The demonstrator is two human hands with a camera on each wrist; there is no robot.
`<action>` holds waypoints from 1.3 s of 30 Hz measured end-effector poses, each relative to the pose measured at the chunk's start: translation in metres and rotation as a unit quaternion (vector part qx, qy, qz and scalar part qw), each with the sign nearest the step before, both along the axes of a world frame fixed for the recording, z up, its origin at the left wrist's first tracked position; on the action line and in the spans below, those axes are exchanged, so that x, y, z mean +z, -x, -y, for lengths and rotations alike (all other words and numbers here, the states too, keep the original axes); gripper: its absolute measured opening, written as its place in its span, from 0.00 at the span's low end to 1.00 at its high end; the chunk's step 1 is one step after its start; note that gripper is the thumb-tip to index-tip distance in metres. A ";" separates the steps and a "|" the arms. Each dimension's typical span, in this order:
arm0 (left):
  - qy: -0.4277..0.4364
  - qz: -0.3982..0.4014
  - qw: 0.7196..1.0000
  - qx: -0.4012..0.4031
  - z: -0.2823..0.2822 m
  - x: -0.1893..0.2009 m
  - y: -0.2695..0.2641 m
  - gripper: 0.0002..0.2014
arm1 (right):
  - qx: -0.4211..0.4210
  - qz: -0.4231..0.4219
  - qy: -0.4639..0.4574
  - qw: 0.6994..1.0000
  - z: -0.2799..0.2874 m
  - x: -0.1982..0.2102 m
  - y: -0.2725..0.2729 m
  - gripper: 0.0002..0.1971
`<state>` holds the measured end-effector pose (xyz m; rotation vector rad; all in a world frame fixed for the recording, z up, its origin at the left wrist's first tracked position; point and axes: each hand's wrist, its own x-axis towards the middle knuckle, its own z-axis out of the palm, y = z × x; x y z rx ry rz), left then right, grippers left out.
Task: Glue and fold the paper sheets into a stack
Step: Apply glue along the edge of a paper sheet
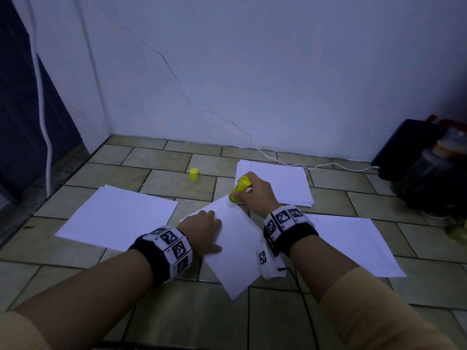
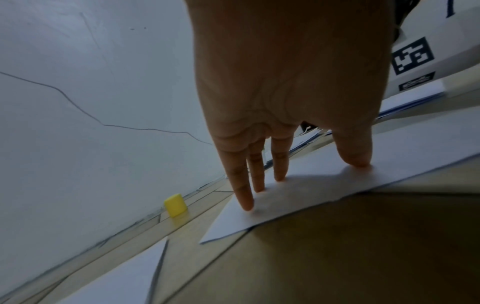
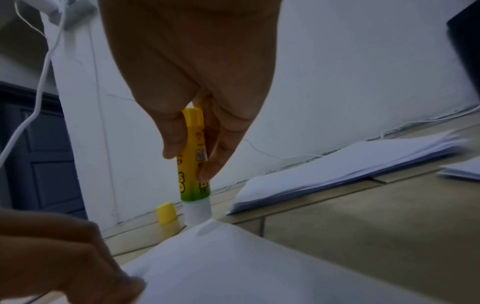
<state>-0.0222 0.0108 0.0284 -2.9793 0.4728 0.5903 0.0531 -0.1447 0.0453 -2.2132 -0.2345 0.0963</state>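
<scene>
The sheet (image 1: 235, 243) is pinned to the floor by the flat, straight-fingered left hand (image 1: 202, 229) so it cannot slide while the glue stick (image 1: 238, 189), gripped by the curled right hand (image 1: 257, 192), is pressed onto its far corner.

Two bare hands are in view, the left hand (image 1: 202, 229) and the right hand (image 1: 256, 192). There is one yellow glue stick with a green lower end (image 1: 238, 189) and one small yellow plastic cap (image 1: 194, 174). White paper lies in four places: one angled sheet (image 1: 235, 251), one left sheet (image 1: 118, 218), one right sheet (image 1: 353, 243), one far pile of sheets (image 1: 285, 183).
</scene>
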 end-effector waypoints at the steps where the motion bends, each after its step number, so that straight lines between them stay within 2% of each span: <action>1: 0.005 0.004 1.000 0.012 0.002 -0.001 0.000 0.31 | 0.007 0.001 0.011 1.000 -0.005 0.000 -0.003 0.13; 4: 0.011 0.010 0.999 0.042 0.008 -0.002 -0.001 0.31 | 0.015 0.000 0.028 0.999 -0.018 0.000 -0.009 0.13; 10: 0.012 0.021 0.998 0.053 0.008 -0.004 -0.001 0.31 | 0.069 0.009 0.131 0.989 -0.023 0.003 -0.009 0.13; 14: 0.005 0.031 0.998 0.053 0.007 -0.005 -0.002 0.33 | 0.096 -0.003 0.187 0.978 0.000 0.011 -0.005 0.14; 20: -0.012 0.070 0.997 0.024 0.006 -0.004 -0.007 0.35 | 0.110 0.001 0.208 0.972 0.045 0.014 0.021 0.11; 25: -0.042 0.084 0.996 -0.011 0.012 0.001 -0.010 0.36 | 0.111 -0.001 0.206 0.972 0.077 0.011 0.038 0.12; 28: 0.004 0.056 0.997 -0.046 0.015 -0.002 -0.013 0.37 | 0.117 -0.008 0.224 0.967 0.087 0.012 0.043 0.12; 30: 0.031 0.005 0.994 -0.107 0.017 -0.002 -0.013 0.36 | 0.129 -0.008 0.235 0.963 0.092 0.013 0.044 0.13; 33: -0.012 -0.063 0.984 -0.164 0.018 -0.002 -0.012 0.31 | 0.147 -0.012 0.252 0.956 0.095 0.016 0.045 0.18; 37: -0.026 -0.054 0.984 -0.170 0.014 0.003 -0.013 0.31 | 0.166 -0.032 0.268 0.949 0.100 0.025 0.044 0.14; 39: -0.030 -0.038 0.985 -0.167 0.011 0.005 -0.012 0.32 | 0.132 -0.033 0.212 0.968 0.102 0.029 0.041 0.12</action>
